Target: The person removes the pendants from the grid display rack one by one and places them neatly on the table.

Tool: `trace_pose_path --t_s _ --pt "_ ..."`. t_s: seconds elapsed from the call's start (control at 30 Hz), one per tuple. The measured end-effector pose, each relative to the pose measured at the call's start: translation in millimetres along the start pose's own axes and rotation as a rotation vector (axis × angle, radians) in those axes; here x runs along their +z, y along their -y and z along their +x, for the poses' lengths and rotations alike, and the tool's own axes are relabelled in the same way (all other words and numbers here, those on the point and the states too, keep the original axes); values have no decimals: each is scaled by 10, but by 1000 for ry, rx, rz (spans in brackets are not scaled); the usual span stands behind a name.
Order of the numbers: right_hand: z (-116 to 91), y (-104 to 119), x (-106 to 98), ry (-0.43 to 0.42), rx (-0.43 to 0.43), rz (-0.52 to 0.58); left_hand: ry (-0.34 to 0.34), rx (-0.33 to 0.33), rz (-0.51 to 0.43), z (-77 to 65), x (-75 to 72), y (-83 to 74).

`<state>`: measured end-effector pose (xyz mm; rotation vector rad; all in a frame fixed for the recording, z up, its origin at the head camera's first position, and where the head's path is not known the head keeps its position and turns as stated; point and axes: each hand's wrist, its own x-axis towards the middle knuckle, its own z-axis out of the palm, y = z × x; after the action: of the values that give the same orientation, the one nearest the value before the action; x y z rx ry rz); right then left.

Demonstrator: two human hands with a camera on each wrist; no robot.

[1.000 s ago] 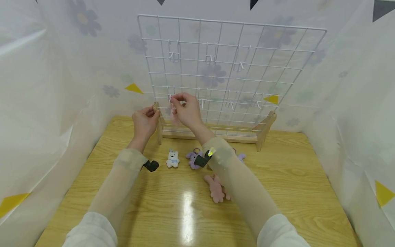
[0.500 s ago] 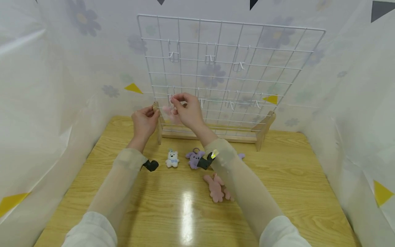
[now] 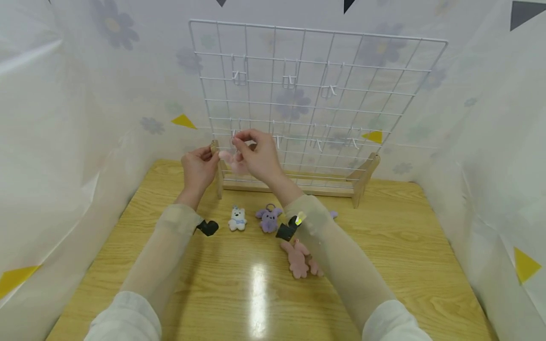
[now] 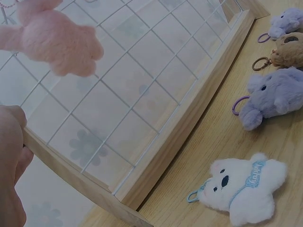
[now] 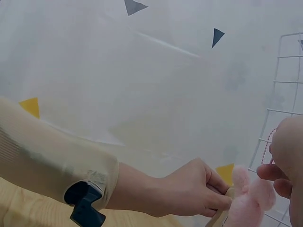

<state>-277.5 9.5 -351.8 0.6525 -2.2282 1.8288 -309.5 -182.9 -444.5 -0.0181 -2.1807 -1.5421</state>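
Observation:
My right hand (image 3: pixel 261 154) pinches the top of a small pink plush keychain (image 3: pixel 232 161) by the lower left hook of the white wire grid rack (image 3: pixel 294 113). In the right wrist view its pink bead chain (image 5: pixel 266 147) runs up at the fingers. The plush hangs in front of the grid, partly behind my hand in the head view; whether the chain touches the hook I cannot tell. My left hand (image 3: pixel 198 168) grips the top of the rack's left wooden upright (image 3: pixel 219 182) between thumb and fingers.
Plush keychains lie on the wooden table (image 3: pixel 213 293): a white bear (image 3: pixel 237 220), a purple one (image 3: pixel 268 221), pink ones (image 3: pixel 297 262) partly under my right forearm, and a brown one (image 4: pixel 289 49) beside another purple one (image 4: pixel 286 22). Several white hooks (image 3: pixel 289 80) hang on the grid.
The pink plush has swung from hanging straight down to tilting left, towards my left hand. My right hand has shifted slightly left; the left hand keeps its hold on the upright.

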Motion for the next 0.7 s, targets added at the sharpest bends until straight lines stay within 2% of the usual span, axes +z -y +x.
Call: trace_pose_path --t_s 0.1,0.33,0.5,0.7 --pt "-41 38 -7 18 -22 19 -11 8 0 10 10 8" --pt "-155 133 -21 59 -13 33 -19 0 8 20 16 20" --pt "-231 166 -38 86 -49 37 -18 -1 -2 13 13 11" --pt "-350 192 -82 119 -96 52 8 -34 -20 3 5 13"
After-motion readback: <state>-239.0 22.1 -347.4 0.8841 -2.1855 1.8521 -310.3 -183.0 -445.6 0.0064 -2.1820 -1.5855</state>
